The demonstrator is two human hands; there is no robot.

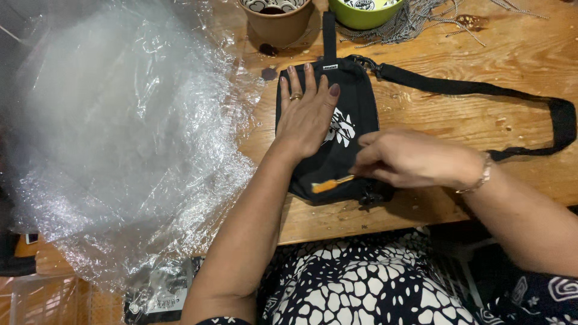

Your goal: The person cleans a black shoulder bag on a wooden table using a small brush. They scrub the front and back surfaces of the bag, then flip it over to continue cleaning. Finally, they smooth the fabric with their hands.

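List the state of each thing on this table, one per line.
Black bag: lying flat, pressed under the left hand.
Orange zipper pull: pinched by the right hand.
Shoulder strap: attached, looped across the table.
Clear plastic wrap: crumpled, spread out.
Brown cup: upright.
Green bowl: upright.

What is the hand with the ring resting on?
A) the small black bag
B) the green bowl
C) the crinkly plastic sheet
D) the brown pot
A: the left hand, wearing a ring, lies flat on the small black bag on the wooden table, apart from the plastic sheet, green bowl and brown pot.
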